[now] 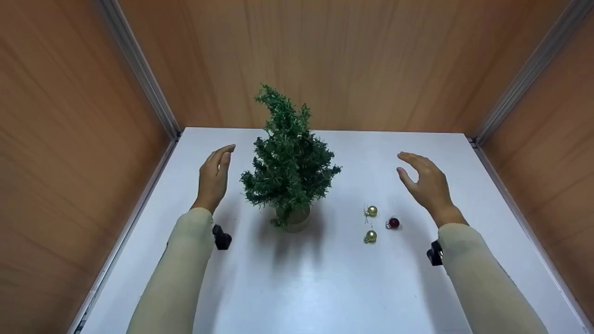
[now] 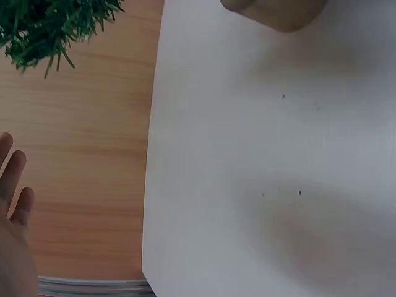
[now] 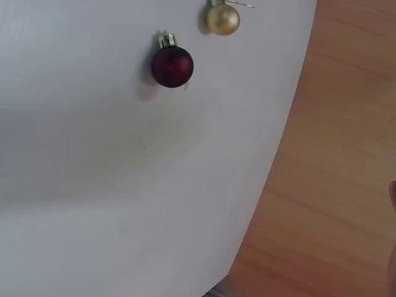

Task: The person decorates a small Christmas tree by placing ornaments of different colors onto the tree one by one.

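A small artificial Christmas tree point(image 1: 290, 162) stands upright on the white table, its top bent to the left, in a round brownish base point(image 1: 297, 219). My left hand point(image 1: 215, 176) hovers to the left of the tree with fingers extended, apart from it and holding nothing. Over the right part of the table, my right hand point(image 1: 427, 181) is held with thumb and fingers spread, also holding nothing. Below and left of it lie a dark red bauble point(image 1: 393, 223), a gold bauble point(image 1: 372, 211) and a nearer gold bauble point(image 1: 371, 236). In the right wrist view the red bauble point(image 3: 172, 66) shows its metal cap.
The white table point(image 1: 301, 287) is enclosed by a wooden back panel point(image 1: 352, 65) and wooden side panels, with metal posts point(image 1: 144, 69) at the corners. Black wrist cameras point(image 1: 222, 237) are worn below both hands.
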`<state>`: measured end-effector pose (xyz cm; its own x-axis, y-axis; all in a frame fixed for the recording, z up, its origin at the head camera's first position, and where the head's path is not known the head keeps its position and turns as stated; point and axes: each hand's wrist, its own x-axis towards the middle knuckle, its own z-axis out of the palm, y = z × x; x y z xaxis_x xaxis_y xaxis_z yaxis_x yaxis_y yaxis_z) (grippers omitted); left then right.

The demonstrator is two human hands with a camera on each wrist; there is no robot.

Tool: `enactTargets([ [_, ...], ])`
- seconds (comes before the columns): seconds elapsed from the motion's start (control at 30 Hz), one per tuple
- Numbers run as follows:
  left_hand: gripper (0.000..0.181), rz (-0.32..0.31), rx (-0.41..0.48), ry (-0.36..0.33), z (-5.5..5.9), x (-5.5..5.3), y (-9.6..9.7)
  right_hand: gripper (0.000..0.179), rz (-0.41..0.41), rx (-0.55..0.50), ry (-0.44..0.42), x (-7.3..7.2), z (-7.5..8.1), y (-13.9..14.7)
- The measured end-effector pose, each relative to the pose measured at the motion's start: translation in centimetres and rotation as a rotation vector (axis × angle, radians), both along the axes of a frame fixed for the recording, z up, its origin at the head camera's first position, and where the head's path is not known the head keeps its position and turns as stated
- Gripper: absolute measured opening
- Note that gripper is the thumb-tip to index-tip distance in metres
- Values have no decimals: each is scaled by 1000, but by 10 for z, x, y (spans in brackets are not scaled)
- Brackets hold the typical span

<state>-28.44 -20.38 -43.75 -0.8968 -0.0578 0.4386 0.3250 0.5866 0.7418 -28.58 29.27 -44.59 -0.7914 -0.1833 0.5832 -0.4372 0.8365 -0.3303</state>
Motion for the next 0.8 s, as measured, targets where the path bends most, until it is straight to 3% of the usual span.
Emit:
enactTargets([
  [0.3, 36, -122, 98, 76, 0, 15, 29, 37, 31, -24, 43, 16, -12, -4],
  [0.53, 31, -143, 133, 91, -6, 25, 32, 37, 80, -46, 39, 28, -33, -17],
  [0.8, 38, -134, 147, 48, -15, 31, 35, 34, 58, -82, -19, 40, -65, -23],
])
